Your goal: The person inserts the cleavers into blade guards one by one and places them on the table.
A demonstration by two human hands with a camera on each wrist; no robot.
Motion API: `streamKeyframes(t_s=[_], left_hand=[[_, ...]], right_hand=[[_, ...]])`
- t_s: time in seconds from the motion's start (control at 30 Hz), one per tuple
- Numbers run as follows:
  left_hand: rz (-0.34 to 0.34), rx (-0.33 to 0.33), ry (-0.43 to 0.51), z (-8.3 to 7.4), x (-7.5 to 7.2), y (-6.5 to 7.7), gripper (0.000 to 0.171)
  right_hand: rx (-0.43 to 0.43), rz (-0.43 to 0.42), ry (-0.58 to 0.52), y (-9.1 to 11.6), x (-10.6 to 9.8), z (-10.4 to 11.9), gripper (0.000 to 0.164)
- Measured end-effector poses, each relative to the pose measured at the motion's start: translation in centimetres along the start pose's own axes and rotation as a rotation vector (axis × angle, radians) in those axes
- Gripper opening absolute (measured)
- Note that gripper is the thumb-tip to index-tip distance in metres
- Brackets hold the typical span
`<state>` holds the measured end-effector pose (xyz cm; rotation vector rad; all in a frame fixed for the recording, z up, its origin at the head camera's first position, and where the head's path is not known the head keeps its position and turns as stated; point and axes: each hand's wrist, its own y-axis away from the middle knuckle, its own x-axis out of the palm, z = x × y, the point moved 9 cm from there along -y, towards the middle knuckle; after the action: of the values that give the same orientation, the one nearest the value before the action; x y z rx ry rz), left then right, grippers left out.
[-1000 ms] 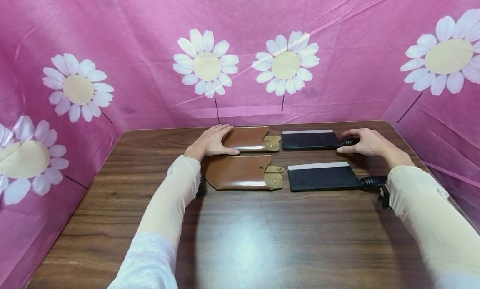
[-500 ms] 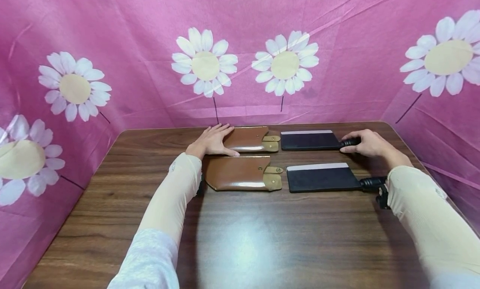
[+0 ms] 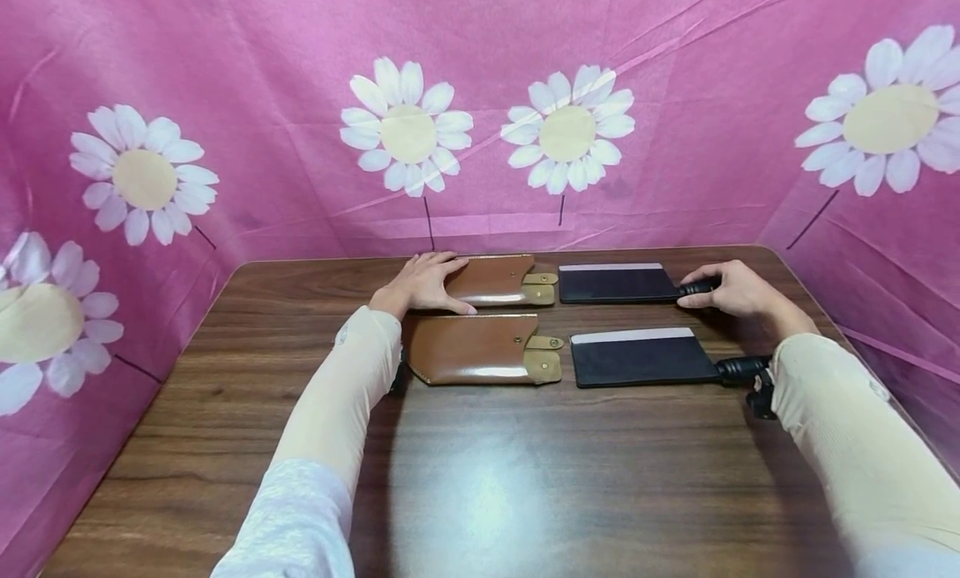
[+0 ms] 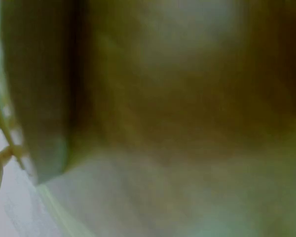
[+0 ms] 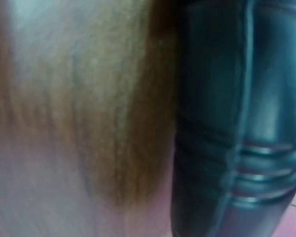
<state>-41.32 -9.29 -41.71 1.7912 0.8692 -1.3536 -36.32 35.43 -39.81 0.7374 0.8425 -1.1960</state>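
Note:
Two brown leather sheaths lie flat on the table, one behind the other. My left hand (image 3: 427, 282) rests over the left end of the back sheath (image 3: 491, 279), fingers extended toward its far edge and thumb along the near one. The front sheath (image 3: 472, 349) lies just below that hand. To the right are two cleavers with dark blades and pale edges. My right hand (image 3: 738, 294) pinches the black handle of the back cleaver (image 3: 618, 283) between thumb and fingers. The front cleaver (image 3: 645, 357) lies under my right wrist; a black ribbed handle (image 5: 241, 118) fills the right wrist view's right side.
Both sheaths have tan snap straps (image 3: 546, 342) on their right ends, facing the blades. The wooden table (image 3: 480, 478) meets a pink cloth backdrop (image 3: 480, 169) with printed daisies along its back and sides. The left wrist view is too blurred to read.
The right thumb and fingers have drawn in a little on the back cleaver's handle. My left hand keeps its place on the back sheath. The head view has shifted slightly.

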Motion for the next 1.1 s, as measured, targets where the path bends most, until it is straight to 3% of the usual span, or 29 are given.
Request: streamKeyframes(t_s=[0.3, 0.63, 1.1], left_hand=[[-0.016, 0.026, 0.004, -0.3, -0.6, -0.2, 0.107], [-0.107, 0.037, 0.017, -0.1, -1.4, -0.1, 0.099], [-0.187, 0.044, 0.017, -0.3, -2.6, 1.2, 0.098]], right_hand=[[0.006, 0.023, -0.020, 0.2, 0.2, 0.0, 0.046], [0.046, 0.006, -0.071, 0.4, -0.1, -0.1, 0.048], [0.051, -0.036, -0.116, 0.7, -0.8, 0.6, 0.050]])
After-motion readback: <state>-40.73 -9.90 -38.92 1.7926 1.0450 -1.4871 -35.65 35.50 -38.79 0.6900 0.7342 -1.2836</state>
